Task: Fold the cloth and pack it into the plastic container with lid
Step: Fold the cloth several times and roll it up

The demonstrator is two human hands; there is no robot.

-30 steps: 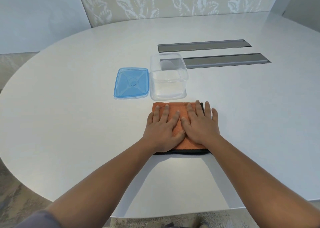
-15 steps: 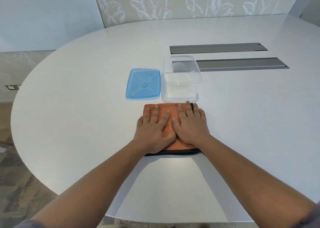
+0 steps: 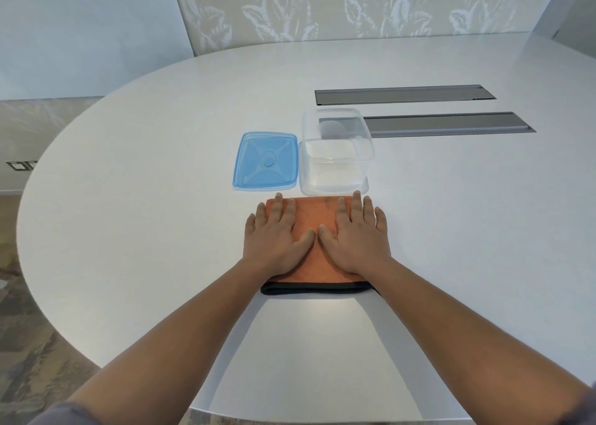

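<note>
An orange cloth (image 3: 314,218) with a dark underside lies folded flat on the white table (image 3: 145,231), just in front of me. My left hand (image 3: 275,232) presses flat on its left half, fingers spread. On the right half my right hand (image 3: 359,234) lies flat too, fingers apart. Neither hand grips the cloth. Right behind the cloth stands a clear plastic container (image 3: 335,157), open on top and empty. Its blue lid (image 3: 266,161) lies flat on the table to the container's left.
Two long grey recessed panels (image 3: 403,95) (image 3: 451,124) sit in the tabletop behind and to the right of the container. The table's rounded edge curves away at the left, with patterned floor below and a wall behind.
My hands have slid apart across the cloth, from side by side in the middle toward its left and right edges. The camera view has shifted a little.
</note>
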